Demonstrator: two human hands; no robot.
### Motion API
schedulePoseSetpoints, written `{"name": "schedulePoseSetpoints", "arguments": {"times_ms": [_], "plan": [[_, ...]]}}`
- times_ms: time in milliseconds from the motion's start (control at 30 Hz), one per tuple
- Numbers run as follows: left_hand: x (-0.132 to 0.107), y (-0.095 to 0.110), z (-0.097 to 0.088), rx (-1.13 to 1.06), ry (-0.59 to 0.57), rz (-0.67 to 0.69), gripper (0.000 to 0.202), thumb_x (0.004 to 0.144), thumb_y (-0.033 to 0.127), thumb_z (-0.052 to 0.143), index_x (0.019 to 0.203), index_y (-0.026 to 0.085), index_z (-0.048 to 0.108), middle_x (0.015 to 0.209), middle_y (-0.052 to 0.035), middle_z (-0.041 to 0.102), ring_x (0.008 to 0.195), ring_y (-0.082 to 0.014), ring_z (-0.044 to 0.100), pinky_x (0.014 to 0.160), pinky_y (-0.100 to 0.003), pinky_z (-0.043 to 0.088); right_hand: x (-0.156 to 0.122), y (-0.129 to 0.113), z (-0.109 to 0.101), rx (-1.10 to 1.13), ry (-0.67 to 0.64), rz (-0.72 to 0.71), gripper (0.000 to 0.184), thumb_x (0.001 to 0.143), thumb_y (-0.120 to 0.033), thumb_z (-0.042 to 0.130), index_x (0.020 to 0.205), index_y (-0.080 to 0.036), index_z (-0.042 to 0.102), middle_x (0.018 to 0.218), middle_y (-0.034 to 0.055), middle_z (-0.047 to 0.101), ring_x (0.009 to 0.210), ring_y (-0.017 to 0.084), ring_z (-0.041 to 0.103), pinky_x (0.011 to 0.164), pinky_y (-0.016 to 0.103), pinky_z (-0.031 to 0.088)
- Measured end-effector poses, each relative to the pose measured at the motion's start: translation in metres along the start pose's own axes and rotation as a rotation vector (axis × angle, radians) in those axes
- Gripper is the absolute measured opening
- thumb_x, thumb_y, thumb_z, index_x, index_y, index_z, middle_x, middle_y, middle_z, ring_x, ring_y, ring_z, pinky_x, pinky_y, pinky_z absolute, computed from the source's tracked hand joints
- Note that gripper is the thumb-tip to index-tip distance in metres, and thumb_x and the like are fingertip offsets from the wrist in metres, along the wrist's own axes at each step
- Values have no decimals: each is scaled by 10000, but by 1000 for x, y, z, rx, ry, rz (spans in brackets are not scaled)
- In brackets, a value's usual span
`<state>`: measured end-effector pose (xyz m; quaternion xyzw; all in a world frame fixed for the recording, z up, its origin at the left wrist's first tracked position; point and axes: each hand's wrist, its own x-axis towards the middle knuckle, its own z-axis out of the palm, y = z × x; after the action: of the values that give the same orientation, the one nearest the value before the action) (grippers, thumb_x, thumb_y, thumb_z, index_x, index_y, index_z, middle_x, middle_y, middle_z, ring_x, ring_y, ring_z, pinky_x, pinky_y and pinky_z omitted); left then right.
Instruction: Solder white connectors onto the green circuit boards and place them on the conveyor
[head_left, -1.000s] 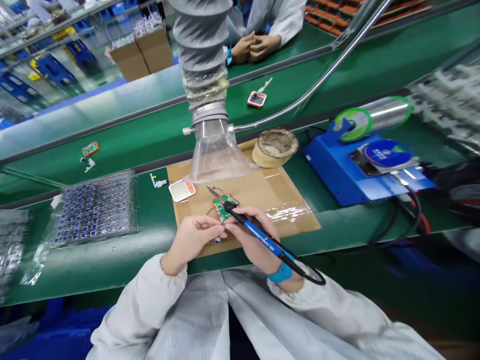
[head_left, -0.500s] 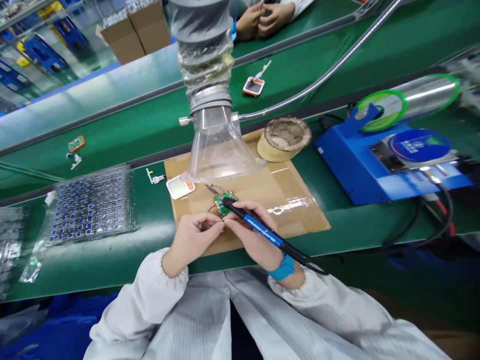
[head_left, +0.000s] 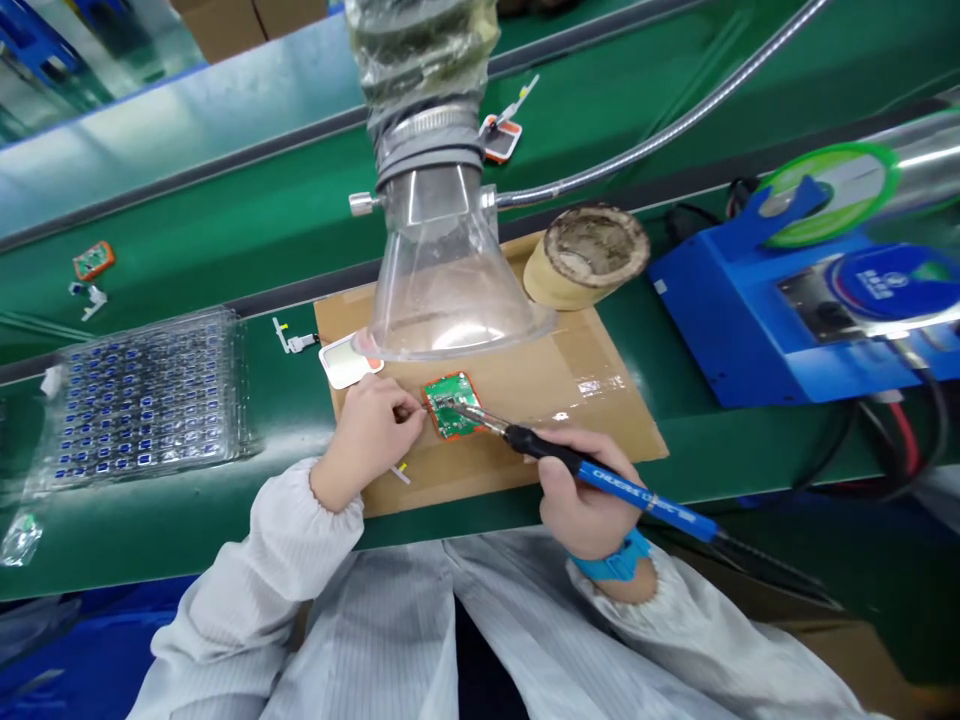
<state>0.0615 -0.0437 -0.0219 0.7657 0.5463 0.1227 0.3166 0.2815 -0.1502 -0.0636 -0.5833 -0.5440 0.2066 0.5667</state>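
My right hand (head_left: 589, 505) is closed around a soldering iron (head_left: 675, 513) with a blue and black handle. The iron's metal tip reaches the middle of a green circuit board (head_left: 450, 386) in an orange frame, which lies on a brown cardboard sheet (head_left: 517, 475). At the board's left edge, the fingers of my left hand (head_left: 371, 432) are pinched on what looks like a thin dark wire, mostly hidden by the fingertips. A small white piece with a yellow mark (head_left: 403, 473) pokes out below that hand. Just beyond it lies a white device with a screen (head_left: 349, 362).
A clear fume hood (head_left: 457, 300) hangs low over the cardboard. Behind it stands a round, crusted pot (head_left: 559, 275). The blue soldering station (head_left: 712, 330) is at right, and clear trays of small blue parts (head_left: 150, 400) are at left. Another framed board (head_left: 94, 261) lies farther back.
My right hand has moved right and turned the soldering iron from resting across the hand to pointing at the board. My left hand has shifted left, apart from the right, uncovering the board.
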Motion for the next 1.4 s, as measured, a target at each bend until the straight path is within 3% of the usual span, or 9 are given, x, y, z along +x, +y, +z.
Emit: {"name": "schedulePoseSetpoints", "arguments": {"times_ms": [133,400,833,1400], "plan": [[2,3,-4,19,-63,-13,221,839,125,661,627,188,672,707,-17,676,808,-200,556,858,-395,437,7,-11,4,-16,-73,-91,85,874,-238,706,958,-250,706,798,14,742,677,188,721,630,305,596],[9,9,-10,37,-123,-57,241,799,114,646,570,186,620,701,-30,680,825,-214,548,809,-380,438,13,-14,9,1,-129,-100,128,862,-217,719,980,-258,690,782,16,733,662,194,702,626,338,600],[11,12,-12,7,-152,-122,255,813,131,669,568,182,616,717,-28,690,811,-208,584,788,-374,449,11,-11,9,24,-149,-118,192,848,-180,726,1021,-257,695,792,15,726,667,191,698,601,322,582],[13,12,-11,8,-137,-93,244,766,102,652,540,177,595,680,-22,673,714,-177,552,735,-353,438,16,-19,11,-48,-167,-166,201,842,-160,709,1013,-264,685,780,11,723,664,197,708,589,327,584]]}}
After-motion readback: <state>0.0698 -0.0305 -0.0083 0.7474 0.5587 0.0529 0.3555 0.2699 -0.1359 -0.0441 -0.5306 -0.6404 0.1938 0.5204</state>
